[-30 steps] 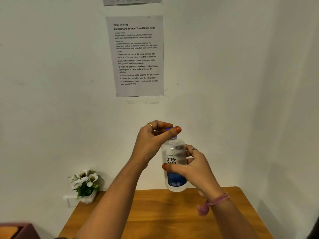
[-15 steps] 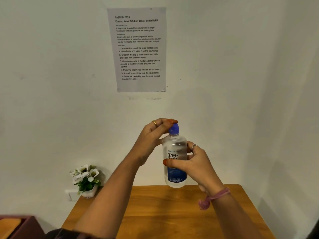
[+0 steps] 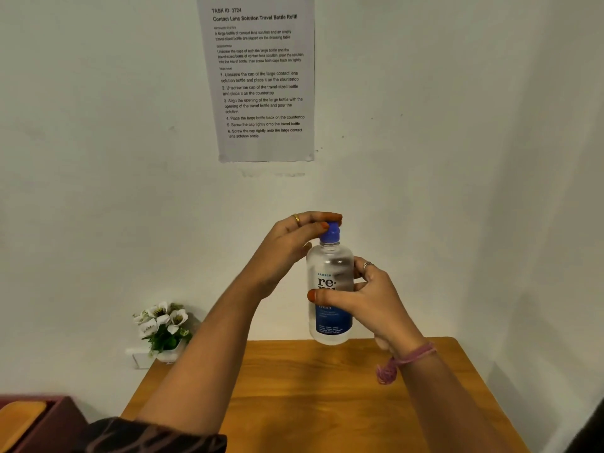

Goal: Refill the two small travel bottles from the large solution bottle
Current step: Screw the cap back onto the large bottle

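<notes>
Large bottle: the large bottle [image 3: 330,289] is clear with a white-and-blue label, held upright in the air above the far edge of the surface [image 3: 327,397], not touching it.
Cap: a blue cap [image 3: 330,233] sits on the neck of the bottle.
Right hand: the right hand [image 3: 372,299] grips the bottle's body from the right side, thumb across the front of the label, the other fingers wrapped behind. A ring shows on one finger and a pink thread [image 3: 402,361] is tied at the wrist.
Left hand: the left hand [image 3: 291,243] reaches in from the left and is curled at the cap, fingertips lying over its top, thumb at its left side. A gold ring shows on one finger.
Travel bottles: none can be made out in this view.
Surface: brown wood, set against a pale wall [image 3: 98,158].
Paper: a printed sheet [image 3: 261,80] is stuck on the wall above the hands, headed "Contact Lens Solution Travel Bottle Refill", with numbered steps below.
Flowers: a small white pot of white flowers [image 3: 163,325] stands at the far left corner, just beside the surface's edge.
Lower left: a dark red box [image 3: 42,423] with a tan top shows at the frame's corner, and a dark patterned sleeve [image 3: 157,436] lies along the bottom edge.
</notes>
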Demonstrator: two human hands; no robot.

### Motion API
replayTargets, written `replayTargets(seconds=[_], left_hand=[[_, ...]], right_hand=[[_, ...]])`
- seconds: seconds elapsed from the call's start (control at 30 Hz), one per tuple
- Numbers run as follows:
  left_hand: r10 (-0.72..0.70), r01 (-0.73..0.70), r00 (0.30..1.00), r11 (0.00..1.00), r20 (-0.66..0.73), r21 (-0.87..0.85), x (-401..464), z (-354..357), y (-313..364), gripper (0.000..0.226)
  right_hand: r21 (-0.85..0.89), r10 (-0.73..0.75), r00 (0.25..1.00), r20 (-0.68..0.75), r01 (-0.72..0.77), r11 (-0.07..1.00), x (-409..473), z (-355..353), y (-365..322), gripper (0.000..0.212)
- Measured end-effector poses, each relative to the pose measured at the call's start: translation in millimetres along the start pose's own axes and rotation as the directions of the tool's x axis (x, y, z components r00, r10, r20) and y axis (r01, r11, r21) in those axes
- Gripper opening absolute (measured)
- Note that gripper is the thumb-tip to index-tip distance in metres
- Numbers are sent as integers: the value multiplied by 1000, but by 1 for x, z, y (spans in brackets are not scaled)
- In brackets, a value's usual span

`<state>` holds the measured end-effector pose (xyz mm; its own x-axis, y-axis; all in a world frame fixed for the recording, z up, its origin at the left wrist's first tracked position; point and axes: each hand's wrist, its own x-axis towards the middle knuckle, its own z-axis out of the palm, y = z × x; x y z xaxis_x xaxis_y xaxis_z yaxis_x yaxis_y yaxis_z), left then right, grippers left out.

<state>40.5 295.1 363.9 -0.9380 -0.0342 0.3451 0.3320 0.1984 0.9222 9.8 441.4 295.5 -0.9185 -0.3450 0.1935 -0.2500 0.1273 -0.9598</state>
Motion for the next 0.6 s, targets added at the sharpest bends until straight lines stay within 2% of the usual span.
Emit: replayTargets(seconds=[0.07, 0.13, 0.33, 0.43, 0.5, 0.6], left_hand=[[6, -4, 993, 1000, -120, 19, 1, 5, 0, 23], [21, -18, 987, 1000, -159, 21, 3, 7, -2, 20], [25, -27, 999, 997, 35, 77, 1, -1, -5, 27], [27, -26, 993, 1000, 117, -6, -1, -1, -10, 26], [4, 7, 991, 997, 132, -77, -3, 0, -13, 26], [-10, 11, 1000, 997, 18, -77, -2, 7, -16, 25]], right_hand=[[-13, 0, 1000, -2, 0, 1000, 2, 1, 1, 71], [-26, 2, 1000, -5, -2, 1000, 2, 2, 2, 73], [-6, 35, 999, 4, -35, 999, 2, -3, 10, 73], [8, 38, 999, 12, -38, 999, 3, -3, 12, 72], [13, 41, 999, 18, -41, 999, 3, -3, 13, 73], [7, 45, 999, 15, -45, 999, 2, 0, 14, 75]])
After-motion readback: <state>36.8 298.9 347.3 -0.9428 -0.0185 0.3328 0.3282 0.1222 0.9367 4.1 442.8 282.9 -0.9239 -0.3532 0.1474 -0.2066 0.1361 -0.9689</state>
